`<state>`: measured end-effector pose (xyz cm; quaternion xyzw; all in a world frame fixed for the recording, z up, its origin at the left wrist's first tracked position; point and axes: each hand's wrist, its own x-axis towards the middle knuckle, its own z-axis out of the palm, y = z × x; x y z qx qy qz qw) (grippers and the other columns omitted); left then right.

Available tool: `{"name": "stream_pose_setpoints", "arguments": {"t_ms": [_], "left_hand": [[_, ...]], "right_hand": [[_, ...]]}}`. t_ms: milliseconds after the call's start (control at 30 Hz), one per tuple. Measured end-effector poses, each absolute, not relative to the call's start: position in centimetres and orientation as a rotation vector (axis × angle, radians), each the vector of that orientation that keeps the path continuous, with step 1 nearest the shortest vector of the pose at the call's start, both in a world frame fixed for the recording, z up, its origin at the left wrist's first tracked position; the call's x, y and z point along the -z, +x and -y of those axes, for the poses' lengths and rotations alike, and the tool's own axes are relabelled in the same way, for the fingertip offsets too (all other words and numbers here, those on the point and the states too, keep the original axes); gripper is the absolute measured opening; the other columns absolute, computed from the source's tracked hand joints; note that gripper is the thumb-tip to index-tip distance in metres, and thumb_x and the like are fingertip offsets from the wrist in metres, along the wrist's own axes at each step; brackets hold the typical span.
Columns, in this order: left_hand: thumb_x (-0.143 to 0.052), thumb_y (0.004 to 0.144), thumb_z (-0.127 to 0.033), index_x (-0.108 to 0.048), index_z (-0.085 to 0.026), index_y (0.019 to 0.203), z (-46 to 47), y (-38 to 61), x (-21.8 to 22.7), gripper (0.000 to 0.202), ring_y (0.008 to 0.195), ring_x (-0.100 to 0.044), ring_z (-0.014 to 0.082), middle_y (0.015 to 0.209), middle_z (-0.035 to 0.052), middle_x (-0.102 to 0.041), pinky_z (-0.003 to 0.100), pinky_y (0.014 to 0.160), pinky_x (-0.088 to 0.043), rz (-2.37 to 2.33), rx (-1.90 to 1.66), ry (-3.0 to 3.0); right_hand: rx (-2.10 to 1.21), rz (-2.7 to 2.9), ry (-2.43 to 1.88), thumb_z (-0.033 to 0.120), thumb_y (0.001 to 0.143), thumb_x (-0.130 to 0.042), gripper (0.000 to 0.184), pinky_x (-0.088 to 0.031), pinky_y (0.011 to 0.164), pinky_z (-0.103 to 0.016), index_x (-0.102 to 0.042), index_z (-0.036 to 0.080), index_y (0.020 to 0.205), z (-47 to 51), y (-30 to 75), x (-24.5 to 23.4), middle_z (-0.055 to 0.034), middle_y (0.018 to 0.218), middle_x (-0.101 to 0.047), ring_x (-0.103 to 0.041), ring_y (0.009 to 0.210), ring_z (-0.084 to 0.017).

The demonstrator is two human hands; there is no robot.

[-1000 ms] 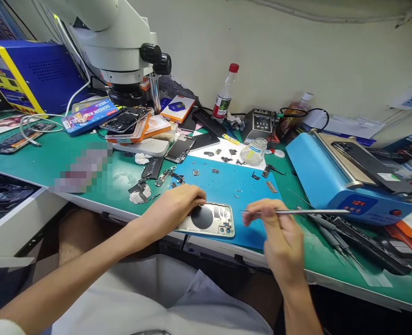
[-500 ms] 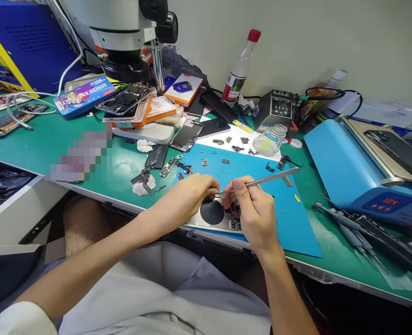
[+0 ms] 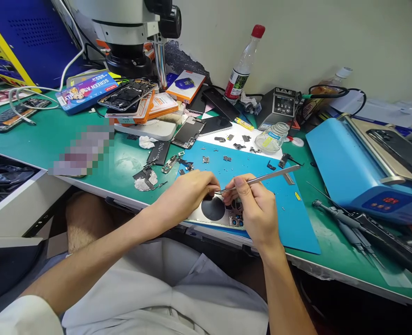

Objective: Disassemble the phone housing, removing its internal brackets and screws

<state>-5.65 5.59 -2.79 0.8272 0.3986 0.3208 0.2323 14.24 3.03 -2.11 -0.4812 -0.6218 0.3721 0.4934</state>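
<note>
An opened phone housing (image 3: 196, 216) with a black round pad (image 3: 212, 209) and a camera module (image 3: 236, 220) lies at the near edge of the blue mat (image 3: 296, 232). My right hand (image 3: 258, 204) grips a slim metal pry tool (image 3: 273, 174); its flat end points up to the right, and its other end reaches my left fingertips. My left hand (image 3: 199, 184) is closed over the housing's upper left part, thumb and fingers pinched together. Whatever is in that pinch is hidden or too small to make out. Small metal parts (image 3: 227, 158) lie on the mat beyond my hands.
Right of the mat stand a blue heating machine (image 3: 338, 163) and several screwdrivers (image 3: 345, 223). A glass jar (image 3: 272, 137), a plastic bottle (image 3: 242, 67) and a microscope (image 3: 125, 35) stand behind. A black battery (image 3: 158, 152) lies left of the mat; an open drawer (image 3: 13, 195) is further left.
The camera view has shifted slightly. Both hands keep nearly the same pose at the housing, with the pry tool still in my right hand and tilted a little differently.
</note>
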Motion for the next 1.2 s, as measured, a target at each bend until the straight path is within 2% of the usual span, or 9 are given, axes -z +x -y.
{"name": "stream_pose_setpoints", "arguments": {"t_ms": [300,367,467,567,700,833,1000,1133,1200], "left_hand": [[-0.062,0.11,-0.02,-0.068,-0.02,0.096,-5.7,-5.7,3.0,0.015,0.094,-0.066,0.0206,0.099,0.0031,-0.077,0.032,0.086,-0.048,-1.063,-0.885,2.122],[-0.06,0.112,-0.025,-0.07,-0.021,0.105,-5.6,-5.9,2.7,0.013,0.094,-0.068,0.0191,0.102,0.0023,-0.079,0.03,0.084,-0.05,-1.054,-0.891,2.04],[-0.044,0.119,-0.04,-0.071,-0.022,0.114,-5.6,-6.3,2.2,0.033,0.083,-0.07,0.0149,0.102,0.0009,-0.08,0.026,0.075,-0.053,-1.048,-0.897,1.896],[-0.038,0.119,-0.048,-0.072,-0.021,0.097,-5.5,-6.6,1.6,0.049,0.074,-0.07,0.0125,0.09,-0.001,-0.078,0.024,0.068,-0.053,-1.007,-0.855,1.828],[-0.05,0.116,-0.045,-0.071,-0.021,0.089,-5.3,-6.4,1.1,0.042,0.079,-0.069,0.0125,0.085,-0.003,-0.076,0.024,0.073,-0.051,-1.008,-0.827,1.837],[-0.052,0.116,-0.04,-0.064,-0.02,0.087,-5.2,-6.1,1.1,0.037,0.077,-0.065,0.0137,0.082,-0.0027,-0.072,0.027,0.071,-0.047,-1.077,-0.822,1.903],[-0.049,0.117,-0.034,-0.061,-0.021,0.092,-5.1,-5.8,2.1,0.03,0.079,-0.06,0.0164,0.088,-0.0004,-0.07,0.03,0.074,-0.045,-1.115,-0.833,2.095],[-0.044,0.118,-0.032,-0.061,-0.022,0.097,-5.0,-5.7,3.0,0.029,0.088,-0.06,0.0199,0.098,0.003,-0.069,0.034,0.082,-0.047,-1.101,-0.85,2.276],[-0.043,0.119,-0.032,-0.061,-0.022,0.099,-4.9,-5.7,3.0,0.029,0.09,-0.06,0.0205,0.099,0.0032,-0.069,0.034,0.082,-0.048,-1.112,-0.851,2.335]], "right_hand": [[-0.742,1.643,-1.112,0.039,0.115,-0.054,0.031,-0.063,0.06,-0.026,-0.071,0.022,0.095,-3.3,14.3,2.2,-0.0006,0.077,-0.074,-0.073,0.065,-0.014],[-0.635,1.689,-1.079,0.032,0.115,-0.052,0.027,-0.063,0.062,-0.025,-0.069,0.022,0.097,-3.0,14.5,2.3,0.0001,0.08,-0.074,-0.073,0.066,-0.013],[-0.386,1.77,-0.987,0.023,0.114,-0.052,0.021,-0.064,0.071,-0.026,-0.069,0.024,0.102,-2.5,14.8,2.4,-0.0008,0.087,-0.076,-0.076,0.077,-0.014],[-0.143,1.899,-0.839,0.02,0.111,-0.059,0.013,-0.065,0.081,-0.028,-0.071,0.025,0.109,-2.1,14.8,2.5,-0.0029,0.094,-0.08,-0.08,0.091,-0.017],[0.06,2.016,-0.718,0.014,0.107,-0.065,0.016,-0.066,0.088,-0.03,-0.071,0.023,0.118,-1.9,14.4,2.5,-0.0061,0.102,-0.083,-0.081,0.098,-0.019],[0.127,2.067,-0.715,0.008,0.104,-0.067,0.022,-0.066,0.091,-0.031,-0.07,0.02,0.122,-2.0,14.4,2.6,-0.0073,0.104,-0.084,-0.08,0.098,-0.018],[0.059,2.091,-0.766,0.011,0.104,-0.068,0.022,-0.065,0.09,-0.033,-0.072,0.025,0.12,-2.0,14.6,2.8,-0.0065,0.108,-0.084,-0.081,0.099,-0.021],[-0.119,2.03,-0.885,0.022,0.11,-0.061,0.013,-0.064,0.082,-0.034,-0.073,0.027,0.11,-1.9,14.5,2.6,-0.0055,0.1,-0.083,-0.08,0.089,-0.02],[-0.228,1.958,-0.983,0.03,0.113,-0.056,0.019,-0.063,0.078,-0.032,-0.072,0.026,0.104,-2.0,14.5,2.3,-0.0049,0.093,-0.082,-0.078,0.084,-0.019]]}}
